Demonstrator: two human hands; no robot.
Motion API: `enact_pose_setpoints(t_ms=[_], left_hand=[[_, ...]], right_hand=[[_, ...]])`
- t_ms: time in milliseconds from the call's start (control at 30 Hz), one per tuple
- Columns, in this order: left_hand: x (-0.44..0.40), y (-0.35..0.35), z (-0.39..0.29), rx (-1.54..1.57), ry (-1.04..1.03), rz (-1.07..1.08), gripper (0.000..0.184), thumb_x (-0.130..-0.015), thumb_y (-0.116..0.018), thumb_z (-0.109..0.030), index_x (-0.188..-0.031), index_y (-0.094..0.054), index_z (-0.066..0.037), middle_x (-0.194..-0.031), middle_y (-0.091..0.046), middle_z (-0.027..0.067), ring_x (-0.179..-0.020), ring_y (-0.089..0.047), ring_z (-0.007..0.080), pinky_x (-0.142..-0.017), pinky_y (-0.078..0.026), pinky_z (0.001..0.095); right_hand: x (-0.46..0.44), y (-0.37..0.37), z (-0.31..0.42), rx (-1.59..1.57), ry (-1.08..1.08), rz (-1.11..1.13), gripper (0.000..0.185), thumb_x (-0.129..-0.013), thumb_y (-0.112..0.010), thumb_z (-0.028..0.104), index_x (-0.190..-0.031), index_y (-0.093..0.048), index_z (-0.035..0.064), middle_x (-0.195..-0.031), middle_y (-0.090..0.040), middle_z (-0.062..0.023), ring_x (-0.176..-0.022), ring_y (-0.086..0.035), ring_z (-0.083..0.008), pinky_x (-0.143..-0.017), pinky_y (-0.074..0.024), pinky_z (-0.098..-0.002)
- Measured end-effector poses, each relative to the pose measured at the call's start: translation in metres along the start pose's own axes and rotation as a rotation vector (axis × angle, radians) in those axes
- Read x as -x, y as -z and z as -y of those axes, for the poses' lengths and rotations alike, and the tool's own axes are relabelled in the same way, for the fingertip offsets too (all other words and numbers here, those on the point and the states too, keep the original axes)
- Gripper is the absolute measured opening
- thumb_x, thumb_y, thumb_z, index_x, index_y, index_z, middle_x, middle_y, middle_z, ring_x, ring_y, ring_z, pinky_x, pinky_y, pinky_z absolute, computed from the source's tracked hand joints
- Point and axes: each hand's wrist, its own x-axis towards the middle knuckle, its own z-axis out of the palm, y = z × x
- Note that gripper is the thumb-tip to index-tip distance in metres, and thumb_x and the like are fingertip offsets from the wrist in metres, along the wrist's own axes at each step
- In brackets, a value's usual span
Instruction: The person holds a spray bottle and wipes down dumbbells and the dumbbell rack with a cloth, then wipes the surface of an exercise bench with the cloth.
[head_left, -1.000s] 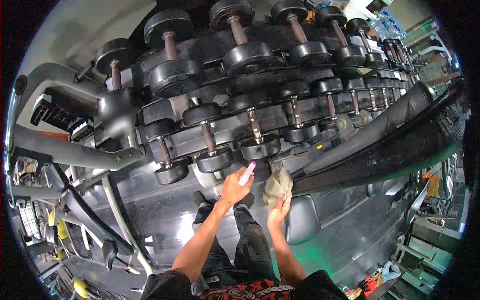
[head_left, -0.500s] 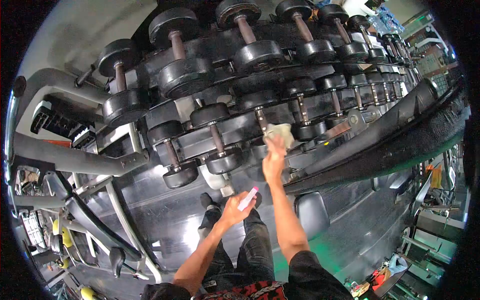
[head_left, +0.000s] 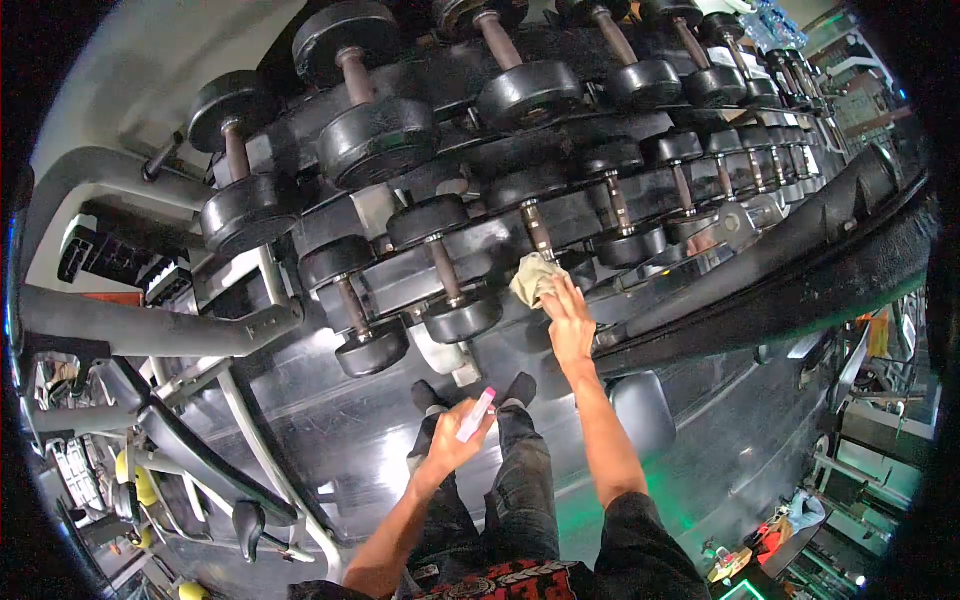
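My right hand presses a crumpled pale cloth against the near head of a black dumbbell on the lower rack tier. The cloth and fingers hide much of that head; the dumbbell's metal handle shows above them. Lower down, in front of my legs, my left hand is closed around a slim white bottle with a pink top, held tilted upward. To the left of the cloth rests another black dumbbell on the same tier.
Larger dumbbells line the upper tier of the rack. A long black padded piece reaches in from the right. Grey machine tubing and a narrow bench stand on the left. My feet are on the dark floor.
The cloth has slid from the right side of the dumbbell's near head to its left side. My left hand, still around the bottle, has dropped slightly. The view has shifted a little.
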Motion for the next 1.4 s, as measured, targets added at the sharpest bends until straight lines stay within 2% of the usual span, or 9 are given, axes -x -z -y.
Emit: enact_pose_setpoints(t_ms=[100, 267, 400, 567, 867, 1167, 1267, 1333, 1400], left_hand=[[0.002, 0.002, -0.006, -0.033, -0.055, 0.005, 0.014, -0.080, -0.065, -0.009, -0.093, -0.063, -0.005, -0.084, -0.065, 0.0122, -0.076, -0.065, 0.0266, -0.067, -0.051, 0.0330], [0.008, -0.006, 0.008, -0.034, -0.106, 0.045, 0.015, -0.081, -0.065, -0.011, -0.094, -0.063, -0.005, -0.084, -0.064, 0.0122, -0.076, -0.065, 0.0284, -0.068, -0.051, 0.0338], [0.009, -0.007, 0.000, -0.003, -0.073, 0.048, 0.016, -0.081, -0.064, -0.013, -0.095, -0.063, -0.005, -0.082, -0.063, 0.0127, -0.075, -0.064, 0.0292, -0.067, -0.050, 0.0341], [0.012, -0.010, -0.009, -0.012, -0.027, 0.028, 0.017, -0.081, -0.065, -0.013, -0.096, -0.063, -0.006, -0.082, -0.064, 0.0127, -0.072, -0.064, 0.0256, -0.065, -0.050, 0.0326], [0.014, -0.011, -0.012, 0.022, -0.009, 0.045, 0.015, -0.082, -0.065, -0.011, -0.096, -0.063, -0.005, -0.078, -0.063, 0.0103, -0.068, -0.063, 0.0169, -0.062, -0.049, 0.0288], [0.009, -0.018, -0.012, -0.032, -0.036, 0.061, 0.015, -0.081, -0.064, -0.009, -0.095, -0.063, -0.004, -0.078, -0.064, 0.0106, -0.069, -0.064, 0.0190, -0.063, -0.050, 0.0297], [0.008, -0.017, -0.015, -0.008, -0.075, 0.044, 0.016, -0.081, -0.064, -0.010, -0.096, -0.062, -0.004, -0.079, -0.063, 0.0114, -0.070, -0.064, 0.0206, -0.063, -0.050, 0.0298], [0.010, -0.017, -0.006, 0.017, -0.098, 0.027, 0.017, -0.081, -0.063, -0.010, -0.097, -0.061, -0.004, -0.080, -0.063, 0.0122, -0.070, -0.064, 0.0213, -0.063, -0.050, 0.0303], [0.011, -0.014, -0.004, 0.045, -0.123, 0.007, 0.017, -0.081, -0.063, -0.010, -0.097, -0.061, -0.003, -0.081, -0.063, 0.0131, -0.070, -0.064, 0.0221, -0.063, -0.050, 0.0309]], right_hand=[[-0.006, 0.014, 0.008, -0.236, -0.545, -0.089, 0.038, -0.075, -0.047, -0.010, -0.102, -0.064, 0.0112, -0.126, -0.055, -0.0091, -0.108, -0.058, -0.0293, -0.086, -0.0505, -0.0392], [-0.018, 0.029, -0.034, -0.266, -0.609, -0.483, 0.049, -0.074, -0.040, -0.015, -0.119, -0.053, -0.0002, -0.128, -0.049, -0.0245, -0.121, -0.046, -0.0379, -0.102, -0.0360, -0.0413], [-0.017, 0.000, -0.048, -0.266, -0.629, -0.074, 0.041, -0.076, -0.054, 0.001, -0.116, -0.055, 0.0076, -0.113, -0.056, -0.0212, -0.105, -0.053, -0.0395, -0.091, -0.0424, -0.0440], [-0.037, 0.001, -0.066, -0.253, -0.840, 0.008, 0.049, -0.078, -0.065, 0.026, -0.117, -0.052, -0.0002, -0.116, -0.052, -0.0262, -0.109, -0.048, -0.0418, -0.093, -0.0390, -0.0455], [-0.010, -0.036, -0.043, -0.392, -0.549, -0.275, 0.043, -0.086, -0.050, 0.002, -0.128, -0.046, 0.0061, -0.139, -0.041, -0.0168, -0.130, -0.034, -0.0357, -0.107, -0.0315, -0.0406], [0.012, -0.007, 0.008, -0.012, -0.157, 0.055, 0.049, -0.073, -0.057, -0.005, -0.120, -0.056, 0.0104, -0.136, -0.044, -0.0098, -0.130, -0.034, -0.0370, -0.109, -0.0300, -0.0441], [0.001, -0.009, -0.006, -0.067, -0.278, 0.038, 0.046, -0.075, -0.055, -0.006, -0.119, -0.056, 0.0093, -0.139, -0.041, -0.0126, -0.130, -0.034, -0.0368, -0.107, -0.0316, -0.0441], [-0.010, -0.028, -0.027, -0.233, -0.578, -0.312, 0.036, -0.082, -0.051, 0.002, -0.117, -0.056, 0.0065, -0.131, -0.048, -0.0180, -0.124, -0.041, -0.0386, -0.102, -0.0362, -0.0438], [-0.030, -0.038, -0.067, -0.582, -1.033, -0.141, 0.032, -0.088, -0.046, 0.016, -0.117, -0.056, 0.0068, -0.119, -0.056, -0.0216, -0.116, -0.048, -0.0411, -0.096, -0.0397, -0.0434]])
